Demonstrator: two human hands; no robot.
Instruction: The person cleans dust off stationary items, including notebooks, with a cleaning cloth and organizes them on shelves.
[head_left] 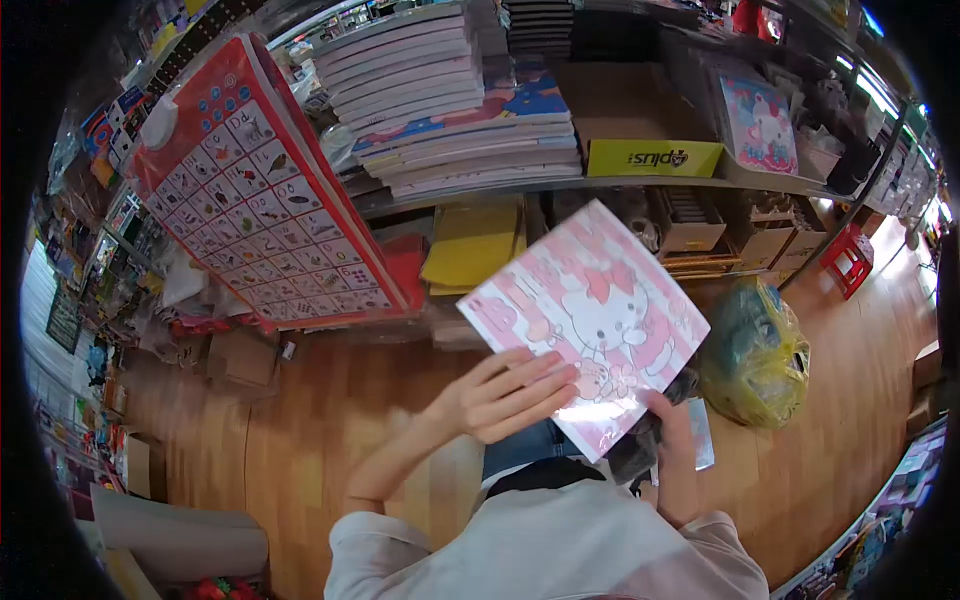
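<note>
I hold a flat pink board (590, 300) printed with a white cartoon cat, wrapped in shiny plastic, tilted in front of me. My left hand (505, 392) lies flat on its lower left edge with fingers stretched out over the picture. My right hand (672, 425) grips the bottom right corner from below, thumb up against the wrapped edge. A dark object and a small clear packet (700, 432) sit just behind the right hand.
A large red picture chart (262, 195) leans at the left. Shelves behind hold stacked canvases (440, 95), a yellow box (655, 157) and another cat picture (755, 120). A yellow plastic bag (755, 352) rests on the wooden floor; a red stool (848, 258) stands far right.
</note>
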